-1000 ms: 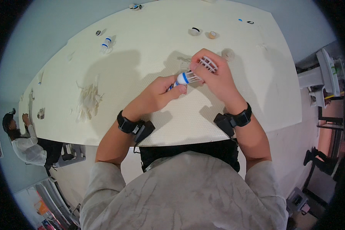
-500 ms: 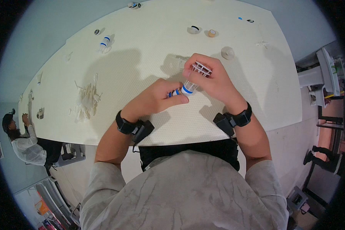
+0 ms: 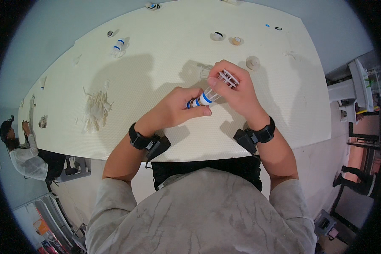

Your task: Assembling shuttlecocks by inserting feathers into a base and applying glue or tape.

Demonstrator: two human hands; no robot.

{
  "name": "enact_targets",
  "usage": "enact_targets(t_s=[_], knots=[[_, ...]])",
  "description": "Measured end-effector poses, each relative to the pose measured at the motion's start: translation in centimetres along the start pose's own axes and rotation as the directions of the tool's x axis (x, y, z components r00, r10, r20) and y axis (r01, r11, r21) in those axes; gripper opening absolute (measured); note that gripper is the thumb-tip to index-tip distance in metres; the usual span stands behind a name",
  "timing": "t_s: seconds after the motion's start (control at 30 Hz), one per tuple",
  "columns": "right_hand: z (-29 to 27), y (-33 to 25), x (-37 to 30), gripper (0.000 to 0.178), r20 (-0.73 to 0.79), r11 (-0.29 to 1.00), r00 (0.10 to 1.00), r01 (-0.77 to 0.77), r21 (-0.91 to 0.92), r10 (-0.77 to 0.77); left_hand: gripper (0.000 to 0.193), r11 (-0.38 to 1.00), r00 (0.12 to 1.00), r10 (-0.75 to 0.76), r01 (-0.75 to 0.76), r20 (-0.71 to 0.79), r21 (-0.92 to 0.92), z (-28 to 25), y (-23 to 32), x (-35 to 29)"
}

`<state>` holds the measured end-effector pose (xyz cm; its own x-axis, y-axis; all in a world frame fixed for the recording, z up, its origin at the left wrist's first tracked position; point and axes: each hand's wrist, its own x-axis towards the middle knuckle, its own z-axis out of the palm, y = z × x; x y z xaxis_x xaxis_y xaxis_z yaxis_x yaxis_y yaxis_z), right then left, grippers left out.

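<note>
In the head view, my left hand [image 3: 178, 106] is clamped round the blue-banded end of this white barred tube [image 3: 205, 98], and my right hand [image 3: 240, 89] grips its cage-like top. It's tilted over the worktop [image 3: 169, 42], well right of a messy white strip pile [image 3: 96, 111].

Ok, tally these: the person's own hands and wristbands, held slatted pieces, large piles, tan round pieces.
Left hand and right hand: 2
Black wristbands: 2
Held white slatted piece: 1
Large pile of white strips: 1
Tan round piece: 1
Total: 7
</note>
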<state>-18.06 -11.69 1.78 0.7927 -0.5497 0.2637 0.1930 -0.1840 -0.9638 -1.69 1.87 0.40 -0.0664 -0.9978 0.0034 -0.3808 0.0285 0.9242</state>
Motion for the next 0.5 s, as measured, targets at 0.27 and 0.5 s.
enact_targets(t_s=[0.27, 0.5], knots=[[0.61, 0.43, -0.18, 0.009, 0.049, 0.994, 0.995, 0.089, -0.066, -0.086, 0.038, 0.999, 0.999, -0.033, 0.033, 0.0, 0.033, 0.01, 0.66, 0.01], [0.48, 0.56, -0.07, 0.01, 0.006, 0.996, 0.997, 0.078, -0.035, -0.078, 0.037, 0.996, 0.996, -0.081, 0.08, -0.031, -0.032, 0.17, 0.29, -0.29]])
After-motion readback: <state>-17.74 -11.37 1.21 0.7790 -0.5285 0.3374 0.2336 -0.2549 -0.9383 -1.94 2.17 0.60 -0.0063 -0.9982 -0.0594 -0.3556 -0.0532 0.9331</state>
